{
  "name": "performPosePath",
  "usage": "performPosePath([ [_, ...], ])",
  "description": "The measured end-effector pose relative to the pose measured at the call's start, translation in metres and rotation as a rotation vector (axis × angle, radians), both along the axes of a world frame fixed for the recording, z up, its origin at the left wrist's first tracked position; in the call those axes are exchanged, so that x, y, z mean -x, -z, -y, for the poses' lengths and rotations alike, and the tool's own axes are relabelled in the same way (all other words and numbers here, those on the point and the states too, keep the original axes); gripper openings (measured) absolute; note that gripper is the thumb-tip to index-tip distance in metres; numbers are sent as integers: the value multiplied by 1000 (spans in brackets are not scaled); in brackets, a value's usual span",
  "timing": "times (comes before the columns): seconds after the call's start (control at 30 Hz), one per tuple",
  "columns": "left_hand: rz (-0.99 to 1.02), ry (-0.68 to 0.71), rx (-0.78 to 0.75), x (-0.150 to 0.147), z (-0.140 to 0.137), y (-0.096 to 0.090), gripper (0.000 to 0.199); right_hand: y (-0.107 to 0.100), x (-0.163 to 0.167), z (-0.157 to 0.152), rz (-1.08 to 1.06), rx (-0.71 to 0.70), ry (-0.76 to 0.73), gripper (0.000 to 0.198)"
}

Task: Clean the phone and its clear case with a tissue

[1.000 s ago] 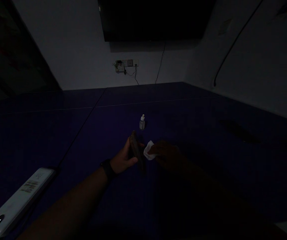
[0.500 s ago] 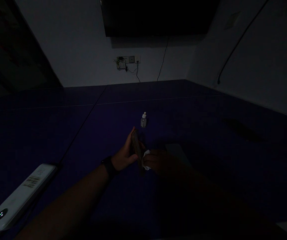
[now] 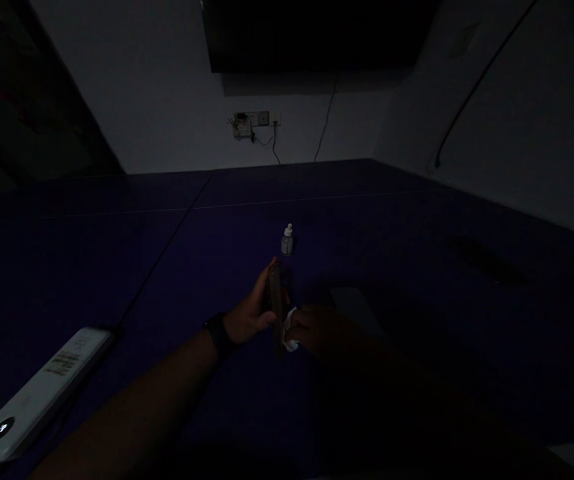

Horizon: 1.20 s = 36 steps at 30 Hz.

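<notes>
Your left hand (image 3: 251, 316) clamped round slab (image 3: 275, 293), narrow edge showing, long axis pointing roughly away from you. Slab between hands, left nearer. Your right hand (image 3: 323, 327) pinches tissue (image 3: 291, 340), seemingly against slab's right face. Bottle (image 3: 287, 243) beyond.

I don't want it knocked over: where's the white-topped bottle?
In the head view, the bottle stands near picture centre on the purple surface, beyond and slightly right of the slim object in the left hand.

slim dark object (image 3: 276, 293), edge-on, crumpled white tissue (image 3: 291, 345) alongside
</notes>
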<state>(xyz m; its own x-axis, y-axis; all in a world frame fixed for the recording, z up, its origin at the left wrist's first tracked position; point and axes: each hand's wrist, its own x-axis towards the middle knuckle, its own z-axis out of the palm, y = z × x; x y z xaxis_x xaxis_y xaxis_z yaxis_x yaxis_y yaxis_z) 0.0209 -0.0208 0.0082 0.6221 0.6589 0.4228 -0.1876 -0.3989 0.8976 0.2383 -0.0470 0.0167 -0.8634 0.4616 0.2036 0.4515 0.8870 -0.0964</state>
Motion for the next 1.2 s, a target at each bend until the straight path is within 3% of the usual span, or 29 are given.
performPosePath([
  [0.13,-8,-2,-5,0,1,-3,104,-2,0,1,65,-181,27,16],
  [0.3,-11,-45,19,0,0,-2,102,-7,2,-1,65,-301,115,17],
  [0.57,9,-15,21,0,-3,4,102,3,2,-3,94,-191,-41,13],
  [0.83,-38,-62,-8,1,-1,1,98,-12,0,-3,47,-315,151,19],
  [1.07,14,-15,50,-2,-1,3,102,-6,4,2,110,-202,56,16],
  [1.2,-38,-65,10,0,-2,3,101,-11,3,-2,96,-261,141,17],
])
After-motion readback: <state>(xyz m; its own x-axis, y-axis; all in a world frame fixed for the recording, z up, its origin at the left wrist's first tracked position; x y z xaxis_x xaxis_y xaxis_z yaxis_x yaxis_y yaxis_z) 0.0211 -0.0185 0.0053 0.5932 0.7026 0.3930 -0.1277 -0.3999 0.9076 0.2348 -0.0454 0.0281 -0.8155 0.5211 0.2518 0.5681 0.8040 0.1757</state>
